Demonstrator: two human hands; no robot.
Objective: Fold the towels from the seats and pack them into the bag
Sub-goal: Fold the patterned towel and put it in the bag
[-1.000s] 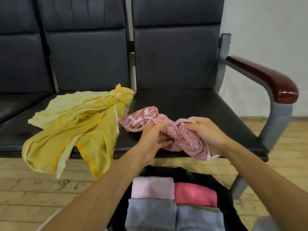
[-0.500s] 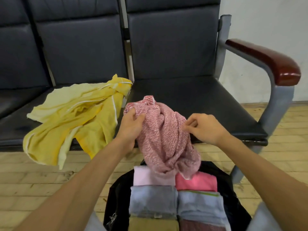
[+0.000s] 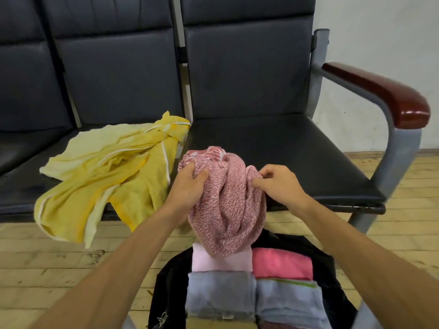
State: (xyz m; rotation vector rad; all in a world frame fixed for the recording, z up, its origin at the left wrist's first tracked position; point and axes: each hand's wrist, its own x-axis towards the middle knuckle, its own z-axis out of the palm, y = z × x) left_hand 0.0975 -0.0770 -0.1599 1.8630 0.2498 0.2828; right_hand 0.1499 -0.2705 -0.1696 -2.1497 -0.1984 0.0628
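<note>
A crumpled pink-and-white patterned towel [image 3: 228, 210] hangs in front of the right seat's front edge, its lower end drooping over the bag. My left hand [image 3: 188, 186] grips its upper left part. My right hand [image 3: 276, 184] pinches its upper right edge. A yellow towel [image 3: 107, 176] lies spread and rumpled on the middle seat, part of it hanging over the seat's front. An open black bag [image 3: 171, 281] sits on the floor below my hands, holding several folded towels in pink, light pink and grey-blue.
A row of black padded seats [image 3: 297, 157] stands ahead, ending at the right in a grey metal frame with a dark red armrest [image 3: 389, 96]. Wooden plank floor [image 3: 59, 269] lies under the seats and around the bag. A pale wall is at the right.
Both hands lifted the pink towel off the right seat; it now hangs bunched between them above the bag. The yellow towel has not moved.
</note>
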